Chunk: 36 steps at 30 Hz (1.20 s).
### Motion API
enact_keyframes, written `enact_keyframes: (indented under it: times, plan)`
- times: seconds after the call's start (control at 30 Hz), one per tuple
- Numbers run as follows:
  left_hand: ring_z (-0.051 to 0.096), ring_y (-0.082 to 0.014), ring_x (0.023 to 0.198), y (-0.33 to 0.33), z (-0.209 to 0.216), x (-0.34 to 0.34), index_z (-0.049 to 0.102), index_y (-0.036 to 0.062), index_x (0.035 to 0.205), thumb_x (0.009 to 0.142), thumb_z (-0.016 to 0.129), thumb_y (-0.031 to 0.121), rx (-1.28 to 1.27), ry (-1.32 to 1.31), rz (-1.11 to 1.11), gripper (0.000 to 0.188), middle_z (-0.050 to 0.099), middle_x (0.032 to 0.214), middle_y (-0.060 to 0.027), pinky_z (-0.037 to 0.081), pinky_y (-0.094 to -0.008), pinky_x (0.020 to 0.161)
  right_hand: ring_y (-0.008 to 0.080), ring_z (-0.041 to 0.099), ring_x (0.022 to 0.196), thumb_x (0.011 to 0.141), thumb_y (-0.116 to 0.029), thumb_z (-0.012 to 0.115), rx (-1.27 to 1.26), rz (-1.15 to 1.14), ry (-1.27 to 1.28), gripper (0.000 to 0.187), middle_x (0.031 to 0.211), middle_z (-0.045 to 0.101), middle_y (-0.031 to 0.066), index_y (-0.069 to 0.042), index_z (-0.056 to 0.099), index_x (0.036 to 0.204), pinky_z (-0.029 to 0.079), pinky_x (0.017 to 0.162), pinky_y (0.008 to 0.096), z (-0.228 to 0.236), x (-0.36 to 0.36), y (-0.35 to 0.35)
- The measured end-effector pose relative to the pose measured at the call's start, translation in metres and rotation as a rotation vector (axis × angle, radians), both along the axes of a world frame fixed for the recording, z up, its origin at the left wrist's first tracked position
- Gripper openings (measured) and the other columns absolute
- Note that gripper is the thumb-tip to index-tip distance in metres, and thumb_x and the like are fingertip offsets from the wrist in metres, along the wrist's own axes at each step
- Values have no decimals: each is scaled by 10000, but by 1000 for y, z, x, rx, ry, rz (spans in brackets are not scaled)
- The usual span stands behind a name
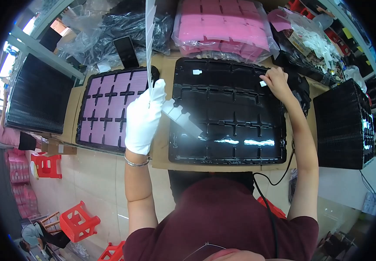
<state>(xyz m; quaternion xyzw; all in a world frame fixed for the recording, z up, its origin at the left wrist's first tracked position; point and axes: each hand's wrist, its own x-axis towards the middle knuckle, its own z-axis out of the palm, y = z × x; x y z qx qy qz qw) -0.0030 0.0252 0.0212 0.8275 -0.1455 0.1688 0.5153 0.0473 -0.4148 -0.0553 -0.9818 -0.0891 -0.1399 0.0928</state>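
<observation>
One notched white strip [151,43] stands in the gloved left hand [144,119], fingers closed; the right hand [276,82] curls, perhaps pinching a white tab [263,83] by the far-right corner of the black compartment tray [216,102].

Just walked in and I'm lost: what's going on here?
A person's gloved left hand holds a long pale strip. Their bare right hand is by a small white piece at the far right of the black tray; its grip isn't clear. Another white piece lies at the tray's far left.

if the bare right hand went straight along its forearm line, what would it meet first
Probably the pink slotted sheets in clear plastic, though depth is unclear: the right hand could catch the black rectangular plastic tray's far rim first.
</observation>
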Motion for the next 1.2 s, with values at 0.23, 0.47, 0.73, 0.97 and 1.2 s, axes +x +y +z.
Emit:
enact_keyframes:
  times: [0.23,0.47,0.73,0.97,1.2]
  plan:
    - [666,-137,672,-10,-2,1,714,4,1120,996,620,263,7,48,3,302,728,799,-108,501,-277,620,257,529,932,906,-279,645,-560,-22,-397,175,961,577,50,-113,592,927,360,810,441,7,-9,16]
    - [576,-67,677,-5,3,-5,695,4,1080,966,660,355,-369,384,48,371,640,784,-8,445,-216,595,91,599,794,1046,-228,476,1120,220,281,265,856,630,17,-22,625,970,498,746,260,36,-43,135]
    - [477,-21,606,-5,21,-13,676,23,1040,933,692,441,-403,357,147,432,575,751,19,333,-191,521,206,606,740,899,-117,668,608,309,-132,110,879,617,92,-18,670,949,478,671,299,35,7,169]
    - [579,-40,747,2,18,-19,685,12,1219,983,646,286,-360,358,98,364,695,888,-16,419,-197,622,379,496,1032,728,-347,824,258,165,-14,307,1030,612,174,-111,736,903,425,898,449,-9,83,191]
    - [485,-31,650,14,12,-14,689,3,1206,975,661,293,-406,357,41,372,660,834,7,393,-205,569,284,609,925,809,-264,772,256,147,60,202,889,681,83,-75,717,854,472,809,438,-4,80,193]
